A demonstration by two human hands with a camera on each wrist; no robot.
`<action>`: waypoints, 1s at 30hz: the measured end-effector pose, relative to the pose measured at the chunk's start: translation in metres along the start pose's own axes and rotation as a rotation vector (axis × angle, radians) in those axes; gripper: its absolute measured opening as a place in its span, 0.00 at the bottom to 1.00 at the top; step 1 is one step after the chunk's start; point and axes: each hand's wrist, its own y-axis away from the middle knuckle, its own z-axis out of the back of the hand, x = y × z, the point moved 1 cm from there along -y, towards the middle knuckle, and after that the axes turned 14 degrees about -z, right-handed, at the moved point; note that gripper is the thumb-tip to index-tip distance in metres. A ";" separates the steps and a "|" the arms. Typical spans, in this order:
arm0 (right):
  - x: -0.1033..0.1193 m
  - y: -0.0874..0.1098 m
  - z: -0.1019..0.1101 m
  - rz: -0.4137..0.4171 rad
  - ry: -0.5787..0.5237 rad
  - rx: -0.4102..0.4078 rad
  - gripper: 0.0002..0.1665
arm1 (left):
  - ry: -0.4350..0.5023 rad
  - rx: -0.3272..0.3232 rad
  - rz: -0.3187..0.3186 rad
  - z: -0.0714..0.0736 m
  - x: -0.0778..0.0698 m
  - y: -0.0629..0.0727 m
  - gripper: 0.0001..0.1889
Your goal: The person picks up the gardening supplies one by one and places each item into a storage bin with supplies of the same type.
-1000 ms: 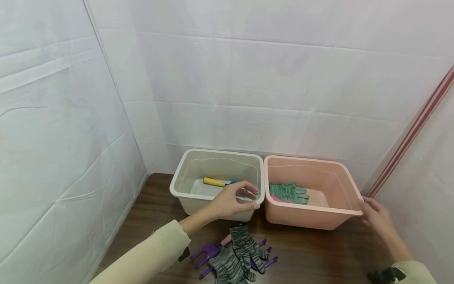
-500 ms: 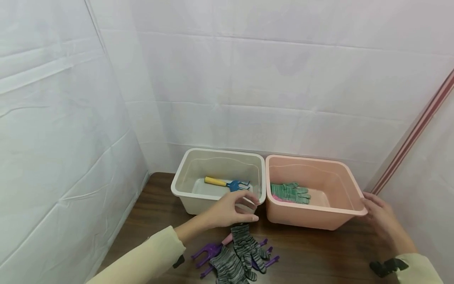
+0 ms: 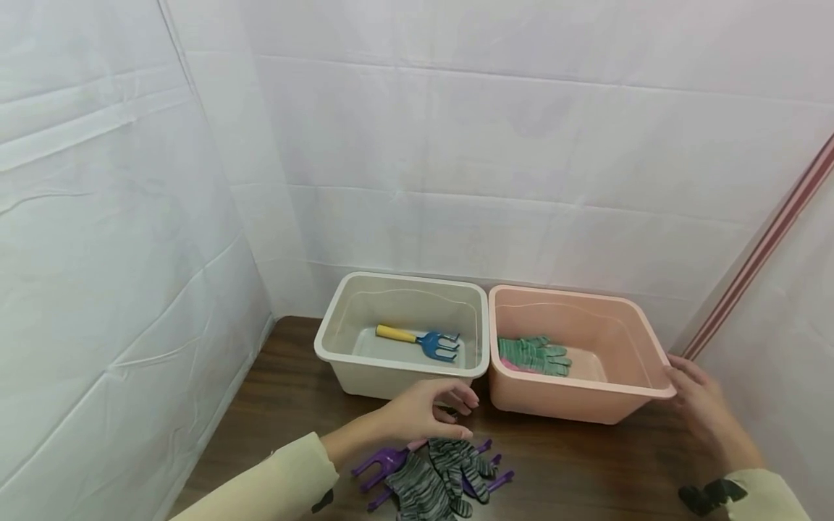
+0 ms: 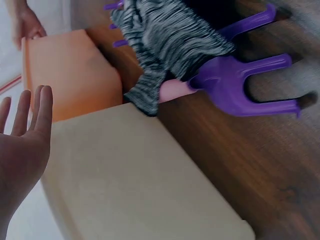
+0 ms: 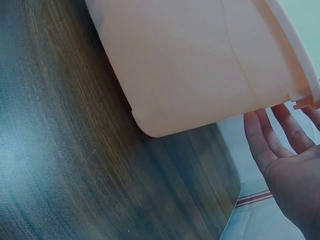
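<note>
You have smooth, softly matt plastic in the left bin (image 3: 365, 376) and the right bin (image 3: 554, 398). Your desk (image 3: 560, 470) shows dark wood grain with a faint sheen. Near you, the striped gloves (image 3: 420, 486) look like coarse knitted cloth — rough against the smooth, glossy purple fork (image 4: 227, 85). The far wall (image 3: 417, 145) resembles creased, matt cloth.

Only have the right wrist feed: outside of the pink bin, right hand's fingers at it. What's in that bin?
Observer: The head view shows at least one green glove lying inside.
Operator: Anything next to the pink bin?
Observer: Yes, a pale bin stands beside it, on its left in the head view.
Operator: Left hand carrying something?
Observer: No, it holds nothing.
</note>
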 end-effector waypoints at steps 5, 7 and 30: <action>-0.001 0.002 -0.003 0.001 0.018 -0.033 0.25 | -0.049 0.022 0.000 -0.002 0.012 0.004 0.22; -0.001 0.002 -0.004 0.007 -0.021 -0.026 0.22 | -0.061 0.020 0.003 -0.003 0.017 0.005 0.21; -0.001 0.005 -0.007 0.010 -0.108 -0.013 0.14 | -0.131 -0.007 0.118 -0.018 0.067 0.022 0.26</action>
